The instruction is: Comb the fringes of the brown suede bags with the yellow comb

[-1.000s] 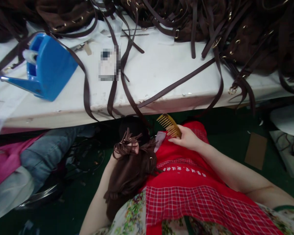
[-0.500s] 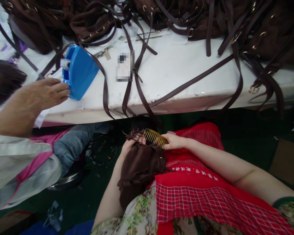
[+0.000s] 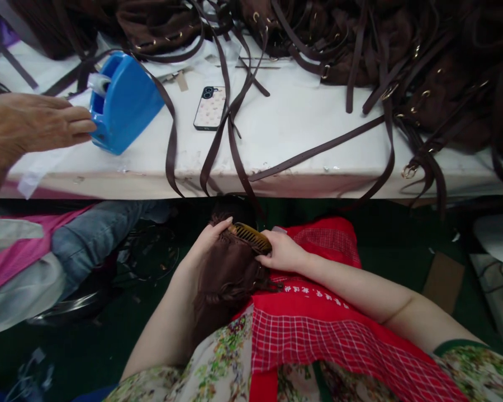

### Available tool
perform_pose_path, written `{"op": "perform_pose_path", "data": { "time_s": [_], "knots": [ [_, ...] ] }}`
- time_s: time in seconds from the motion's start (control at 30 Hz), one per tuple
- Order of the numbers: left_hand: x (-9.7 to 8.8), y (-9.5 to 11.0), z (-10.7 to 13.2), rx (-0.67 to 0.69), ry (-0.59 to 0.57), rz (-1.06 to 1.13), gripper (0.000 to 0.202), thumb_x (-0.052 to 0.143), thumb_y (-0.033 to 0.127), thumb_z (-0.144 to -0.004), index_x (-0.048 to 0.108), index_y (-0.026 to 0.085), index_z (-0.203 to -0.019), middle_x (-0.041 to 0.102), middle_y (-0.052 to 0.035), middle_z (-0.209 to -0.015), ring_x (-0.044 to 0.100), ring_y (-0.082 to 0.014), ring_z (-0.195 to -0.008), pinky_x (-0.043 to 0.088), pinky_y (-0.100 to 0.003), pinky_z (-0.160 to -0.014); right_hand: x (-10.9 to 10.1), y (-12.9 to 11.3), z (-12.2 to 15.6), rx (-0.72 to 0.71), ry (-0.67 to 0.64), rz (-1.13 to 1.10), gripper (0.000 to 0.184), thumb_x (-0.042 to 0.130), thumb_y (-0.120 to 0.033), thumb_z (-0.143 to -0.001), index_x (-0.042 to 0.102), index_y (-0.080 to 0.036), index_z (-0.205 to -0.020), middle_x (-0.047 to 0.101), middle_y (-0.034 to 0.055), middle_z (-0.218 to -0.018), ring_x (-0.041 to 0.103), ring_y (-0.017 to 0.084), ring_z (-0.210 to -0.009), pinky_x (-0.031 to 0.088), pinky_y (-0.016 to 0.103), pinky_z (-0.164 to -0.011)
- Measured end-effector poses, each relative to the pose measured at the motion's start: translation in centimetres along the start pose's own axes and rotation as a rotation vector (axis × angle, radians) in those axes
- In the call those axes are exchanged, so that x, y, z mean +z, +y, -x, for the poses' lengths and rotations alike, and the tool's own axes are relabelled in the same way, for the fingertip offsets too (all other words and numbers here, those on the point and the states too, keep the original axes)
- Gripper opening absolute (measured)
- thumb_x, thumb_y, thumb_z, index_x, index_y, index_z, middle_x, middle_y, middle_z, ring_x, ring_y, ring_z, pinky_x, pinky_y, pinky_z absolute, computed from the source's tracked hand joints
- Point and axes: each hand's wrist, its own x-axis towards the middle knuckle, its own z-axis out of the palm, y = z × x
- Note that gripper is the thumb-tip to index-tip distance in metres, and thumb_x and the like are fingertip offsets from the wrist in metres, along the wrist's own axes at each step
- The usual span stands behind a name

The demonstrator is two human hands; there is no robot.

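A dark brown fringed suede piece (image 3: 228,273) lies on my lap, over my red apron (image 3: 318,312). My left hand (image 3: 207,240) grips its upper left edge. My right hand (image 3: 281,252) holds a yellow-brown wide-toothed comb (image 3: 250,237), whose teeth rest on the top of the fringe. Both hands sit below the edge of the white table (image 3: 285,145).
A co-worker's hand (image 3: 33,124) at the left touches a blue tape dispenser (image 3: 121,106). A phone (image 3: 210,107) lies face down among brown straps (image 3: 230,139). Brown suede bags (image 3: 423,50) pile along the table's back. A cardboard piece (image 3: 443,273) lies on the green floor.
My right hand brought the comb down from the air onto the fringed piece, and my left hand shifted up its edge. A co-worker's hand came in and reached the tape dispenser.
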Motion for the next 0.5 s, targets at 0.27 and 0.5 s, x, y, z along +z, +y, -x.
{"op": "perform_pose_path", "data": {
  "time_s": [0.27, 0.5],
  "knots": [
    [-3.5, 3.4, -0.9, 0.063, -0.052, -0.662, 0.041, 0.07, 0.05, -0.064, 0.061, 0.012, -0.076, 0.066, -0.0065, -0.071, 0.063, -0.0202, -0.066, 0.048, -0.03, -0.063, -0.5, 3.8, -0.1, 0.263, -0.415, -0.587, 0.02, 0.058, -0.026, -0.07, 0.058, -0.014, -0.085, 0.055, -0.0065, -0.052, 0.042, 0.006, -0.034, 0.033, 0.016, -0.033],
    [0.7, 6.2, -0.1, 0.693, -0.224, -1.326, 0.029, 0.059, 0.018, -0.07, 0.064, 0.015, -0.099, 0.059, -0.0127, -0.12, 0.052, -0.0277, -0.114, 0.037, -0.038, -0.101, -1.5, 0.6, -0.1, 0.137, -0.419, -0.715, 0.016, 0.063, -0.021, -0.064, 0.062, -0.011, -0.077, 0.064, -0.001, -0.066, 0.054, 0.007, -0.051, 0.045, 0.018, -0.05]
  ]
}}
